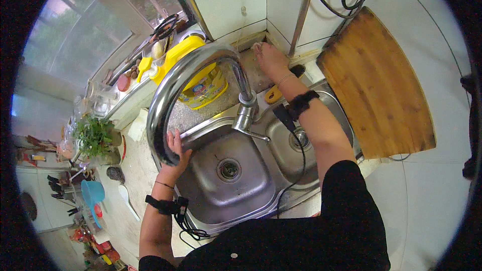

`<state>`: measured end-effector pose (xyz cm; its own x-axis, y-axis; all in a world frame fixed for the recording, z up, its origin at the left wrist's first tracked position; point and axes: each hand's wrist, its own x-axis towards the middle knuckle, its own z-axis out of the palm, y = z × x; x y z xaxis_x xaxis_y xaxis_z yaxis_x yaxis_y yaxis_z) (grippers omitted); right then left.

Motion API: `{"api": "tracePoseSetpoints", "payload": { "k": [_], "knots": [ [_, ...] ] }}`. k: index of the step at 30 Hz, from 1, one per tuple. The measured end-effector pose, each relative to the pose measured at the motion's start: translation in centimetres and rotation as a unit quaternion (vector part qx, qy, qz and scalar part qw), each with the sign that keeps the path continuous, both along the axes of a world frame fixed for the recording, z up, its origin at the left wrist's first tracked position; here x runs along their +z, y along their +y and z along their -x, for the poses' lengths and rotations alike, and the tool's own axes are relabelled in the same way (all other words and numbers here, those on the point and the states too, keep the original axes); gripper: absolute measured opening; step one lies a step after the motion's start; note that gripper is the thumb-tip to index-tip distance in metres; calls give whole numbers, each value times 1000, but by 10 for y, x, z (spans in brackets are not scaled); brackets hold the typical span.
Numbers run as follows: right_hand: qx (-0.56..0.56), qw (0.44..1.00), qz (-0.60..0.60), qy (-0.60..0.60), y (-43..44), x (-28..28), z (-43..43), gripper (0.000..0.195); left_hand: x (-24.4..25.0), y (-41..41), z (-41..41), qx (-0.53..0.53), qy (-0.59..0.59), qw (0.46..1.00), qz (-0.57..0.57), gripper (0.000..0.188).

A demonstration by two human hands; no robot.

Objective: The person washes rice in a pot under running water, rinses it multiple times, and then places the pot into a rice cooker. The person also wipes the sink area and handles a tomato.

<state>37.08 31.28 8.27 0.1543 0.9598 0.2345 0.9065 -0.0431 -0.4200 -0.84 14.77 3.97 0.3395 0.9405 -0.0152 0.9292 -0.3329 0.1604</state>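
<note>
My right hand (272,59) reaches to the back corner of the counter ledge (244,68) behind the sink. Its fingers are bunched around what looks like a small pale cloth (258,48), mostly hidden by the hand. At the left rim of the stainless steel double sink (229,203), my left hand (177,158) has its fingers apart and holds nothing visible. The curved spout of the chrome faucet (158,120) covers part of it. Both wrists wear black straps with cables, and the right cable hangs over the smaller basin (290,158).
A yellow plastic container (205,88) stands on the ledge behind the faucet. A wooden cutting board (380,94) leans at the right. An orange-handled brush (273,95) lies under my right forearm. Left are a potted plant (92,135), a white spoon (128,201) and a blue plastic container (92,192).
</note>
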Motion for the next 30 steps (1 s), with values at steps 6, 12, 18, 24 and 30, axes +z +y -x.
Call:
{"api": "tracePoseSetpoints", "payload": {
  "k": [6, 12, 18, 24, 30],
  "knots": [
    [26, 978, -14, -208, 42, -39, -15, 19, 6, 16, -9, -3, 97, 993, 67, 80],
    [115, 973, -48, -194, 31, -52, -17, 26, 13, 17, -9, -1, 85, 991, 106, 78],
    [234, 957, -52, -167, -23, -43, -14, 26, 12, 21, -3, -24, 108, 989, 101, 81],
    [330, 938, -11, -102, -42, -41, -20, 24, 15, 23, -4, -29, 80, 991, 104, 74],
    [153, 987, 28, -27, -17, -9, -29, 17, 8, 28, 3, -41, 86, 991, 99, 78]
  ]
}}
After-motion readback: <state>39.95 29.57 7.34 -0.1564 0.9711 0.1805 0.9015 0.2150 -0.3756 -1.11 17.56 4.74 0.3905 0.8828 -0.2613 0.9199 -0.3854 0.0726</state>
